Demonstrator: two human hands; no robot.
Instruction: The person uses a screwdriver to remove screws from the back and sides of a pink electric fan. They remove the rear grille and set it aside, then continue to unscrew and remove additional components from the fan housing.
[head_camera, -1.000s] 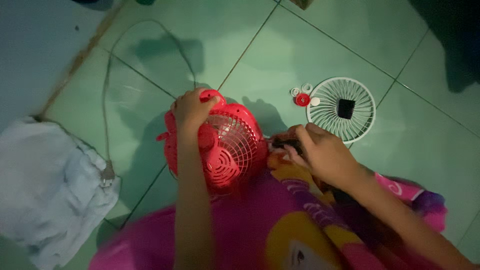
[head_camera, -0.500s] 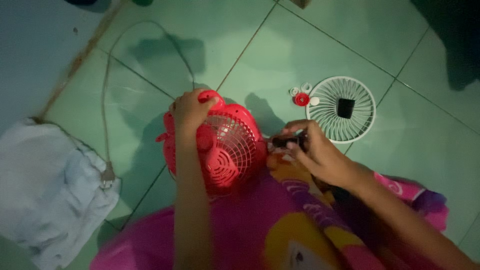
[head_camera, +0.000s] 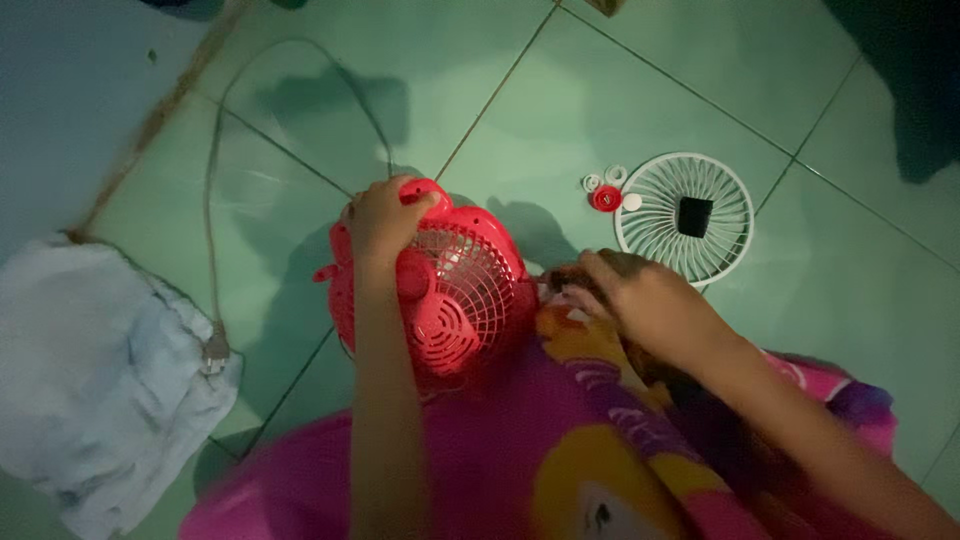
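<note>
A small red fan (head_camera: 460, 290) with a wire rear guard stands on the green tiled floor against my lap. My left hand (head_camera: 383, 218) grips its top edge. My right hand (head_camera: 645, 300) hovers just right of the fan, fingers curled over a small dark object (head_camera: 567, 283) that is mostly hidden and blurred. A white round fan grille (head_camera: 686, 217) with a dark square centre lies flat on the floor beyond my right hand.
Small white rings and a red cap (head_camera: 605, 198) lie beside the white grille. The fan's cord (head_camera: 215, 180) loops across the tiles to a plug (head_camera: 215, 350) near a pale blue cloth (head_camera: 100, 370) at left. Bright pink patterned clothing (head_camera: 560, 450) covers my lap.
My right hand has turned palm down over the dark object, now mostly hiding it. My left hand and the red fan have stayed put.
</note>
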